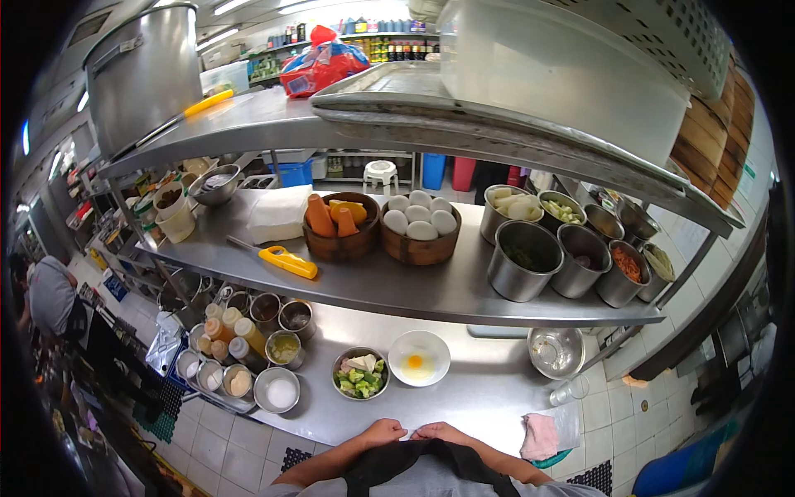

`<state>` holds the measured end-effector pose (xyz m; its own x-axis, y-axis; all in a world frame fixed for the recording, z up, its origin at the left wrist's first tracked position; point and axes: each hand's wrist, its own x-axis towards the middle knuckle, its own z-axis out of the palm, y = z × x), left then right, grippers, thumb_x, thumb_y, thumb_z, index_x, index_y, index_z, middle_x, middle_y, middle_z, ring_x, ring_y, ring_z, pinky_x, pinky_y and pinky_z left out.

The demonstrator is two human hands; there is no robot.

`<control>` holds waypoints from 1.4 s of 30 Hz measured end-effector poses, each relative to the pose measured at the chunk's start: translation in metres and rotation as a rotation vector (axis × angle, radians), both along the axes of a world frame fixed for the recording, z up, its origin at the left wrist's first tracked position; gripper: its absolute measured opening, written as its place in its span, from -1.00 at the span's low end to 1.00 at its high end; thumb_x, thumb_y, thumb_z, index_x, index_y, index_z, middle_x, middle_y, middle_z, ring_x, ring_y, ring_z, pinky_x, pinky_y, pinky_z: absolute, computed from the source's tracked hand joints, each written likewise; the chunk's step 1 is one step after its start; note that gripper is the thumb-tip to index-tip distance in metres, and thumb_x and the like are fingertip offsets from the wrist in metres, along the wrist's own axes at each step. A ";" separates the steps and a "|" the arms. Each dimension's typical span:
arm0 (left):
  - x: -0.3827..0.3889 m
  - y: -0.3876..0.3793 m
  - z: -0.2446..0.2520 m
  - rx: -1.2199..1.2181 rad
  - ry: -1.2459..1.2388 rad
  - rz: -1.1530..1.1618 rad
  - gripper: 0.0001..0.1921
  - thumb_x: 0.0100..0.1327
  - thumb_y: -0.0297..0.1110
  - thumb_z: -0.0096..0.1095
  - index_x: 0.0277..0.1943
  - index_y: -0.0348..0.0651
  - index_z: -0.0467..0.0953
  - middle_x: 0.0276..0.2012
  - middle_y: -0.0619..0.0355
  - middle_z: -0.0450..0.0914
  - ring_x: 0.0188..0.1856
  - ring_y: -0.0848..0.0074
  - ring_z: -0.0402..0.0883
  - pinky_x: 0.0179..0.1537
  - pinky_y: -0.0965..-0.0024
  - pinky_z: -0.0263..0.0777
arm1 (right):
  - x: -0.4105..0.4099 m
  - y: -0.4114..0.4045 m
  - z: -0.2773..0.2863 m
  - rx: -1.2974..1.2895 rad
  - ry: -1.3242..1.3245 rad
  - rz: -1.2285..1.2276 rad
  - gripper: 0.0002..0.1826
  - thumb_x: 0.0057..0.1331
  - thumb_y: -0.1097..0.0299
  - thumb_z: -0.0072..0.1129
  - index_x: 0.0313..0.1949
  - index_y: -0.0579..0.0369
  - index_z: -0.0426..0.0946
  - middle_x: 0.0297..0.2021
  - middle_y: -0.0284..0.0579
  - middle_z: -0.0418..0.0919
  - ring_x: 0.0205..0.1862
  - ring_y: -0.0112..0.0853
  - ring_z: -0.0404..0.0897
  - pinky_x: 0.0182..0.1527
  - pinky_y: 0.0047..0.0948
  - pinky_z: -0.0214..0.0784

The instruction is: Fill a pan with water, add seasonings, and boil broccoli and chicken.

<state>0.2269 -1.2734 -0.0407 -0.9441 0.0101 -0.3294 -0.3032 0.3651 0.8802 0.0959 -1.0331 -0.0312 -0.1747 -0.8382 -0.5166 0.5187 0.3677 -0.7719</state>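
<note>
At the near edge of the steel worktop [348, 422], my left hand [385, 430] and my right hand [435, 431] are close together, fingers curled, near the black apron. Whether something thin is between the fingertips cannot be told. Beyond them stands a white bowl [436, 371] with a cracked raw egg [415, 362] in it. Left of that, a steel bowl holds broccoli florets [359, 385] and pale pieces on top. Farther left are a steel bowl of white granules [282, 393] and several squeeze bottles [249, 335].
Overhead shelf [397, 289] carries a steamer basket of white eggs [422, 248], a basket of carrots [320, 217], a yellow-handled lighter [289, 261] and steel pots [525, 267]. At right are an empty steel bowl [556, 353], a glass [568, 391] and a pink cloth [539, 437]. A person [53, 292] stands far left.
</note>
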 end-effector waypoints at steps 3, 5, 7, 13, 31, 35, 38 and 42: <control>0.001 0.000 0.000 0.049 -0.041 0.004 -0.59 0.44 -0.01 0.38 -0.22 -0.29 0.72 -0.40 0.05 0.77 -0.34 0.42 0.73 -0.22 0.28 0.61 | 0.000 0.002 0.005 -0.022 0.044 0.011 -0.61 0.67 0.21 0.11 0.18 0.29 0.70 0.11 -0.15 0.76 0.16 -0.47 0.69 0.33 -0.48 0.47; -0.001 0.000 -0.003 0.029 -0.040 -0.001 -0.59 0.45 -0.01 0.37 -0.22 -0.29 0.72 -0.39 0.05 0.77 -0.33 0.42 0.73 -0.21 0.28 0.61 | 0.000 0.002 0.005 -0.024 0.004 0.012 -0.61 0.67 0.21 0.11 0.19 0.30 0.69 0.12 -0.13 0.75 0.18 -0.45 0.69 0.35 -0.47 0.46; -0.001 0.000 0.001 0.009 -0.039 -0.011 -0.59 0.45 -0.01 0.37 -0.21 -0.28 0.72 -0.38 0.05 0.78 -0.32 0.42 0.74 -0.19 0.28 0.61 | 0.000 0.002 0.001 -0.025 -0.037 0.007 -0.60 0.68 0.21 0.10 0.20 0.30 0.67 0.14 -0.10 0.75 0.20 -0.43 0.68 0.36 -0.47 0.46; -0.002 0.001 0.011 -0.037 -0.033 -0.040 -0.58 0.45 0.00 0.35 -0.17 -0.28 0.74 -0.33 0.00 0.80 -0.28 0.34 0.77 -0.15 0.24 0.62 | 0.000 0.004 -0.002 -0.050 -0.040 -0.012 -0.60 0.68 0.22 0.09 0.22 0.33 0.65 0.14 -0.08 0.75 0.20 -0.40 0.69 0.37 -0.45 0.45; 0.000 0.000 0.009 -0.015 -0.002 -0.034 -0.57 0.46 0.03 0.34 -0.22 -0.27 0.72 -0.39 0.06 0.78 -0.33 0.40 0.76 -0.22 0.26 0.61 | 0.001 0.002 -0.001 -0.038 -0.063 -0.024 -0.60 0.67 0.22 0.10 0.18 0.35 0.66 0.13 -0.05 0.75 0.20 -0.39 0.69 0.39 -0.43 0.45; -0.001 0.000 0.011 -0.014 -0.024 -0.034 -0.58 0.48 0.01 0.33 -0.20 -0.27 0.72 -0.39 0.08 0.77 -0.32 0.43 0.74 -0.20 0.30 0.60 | 0.000 0.003 0.005 -0.050 -0.051 -0.019 -0.61 0.67 0.24 0.10 0.18 0.35 0.66 0.12 -0.05 0.75 0.20 -0.38 0.69 0.39 -0.42 0.45; 0.001 0.001 0.014 -0.013 -0.025 -0.032 -0.57 0.48 0.02 0.33 -0.21 -0.26 0.71 -0.40 0.08 0.76 -0.32 0.44 0.74 -0.20 0.30 0.60 | 0.001 0.003 0.005 -0.040 -0.042 -0.018 -0.61 0.67 0.24 0.10 0.18 0.34 0.66 0.12 -0.05 0.75 0.19 -0.38 0.69 0.39 -0.42 0.45; 0.002 0.001 0.009 0.019 -0.013 -0.020 -0.56 0.46 0.04 0.35 -0.25 -0.26 0.71 -0.41 0.06 0.77 -0.33 0.42 0.75 -0.21 0.28 0.61 | 0.003 0.003 0.006 -0.036 -0.045 -0.005 -0.61 0.67 0.24 0.09 0.19 0.33 0.67 0.12 -0.08 0.76 0.19 -0.39 0.69 0.37 -0.43 0.45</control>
<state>0.2288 -1.2719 -0.0318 -0.9392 0.0354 -0.3415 -0.3076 0.3550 0.8828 0.0985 -1.0296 -0.0254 -0.1563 -0.8556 -0.4934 0.5552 0.3370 -0.7604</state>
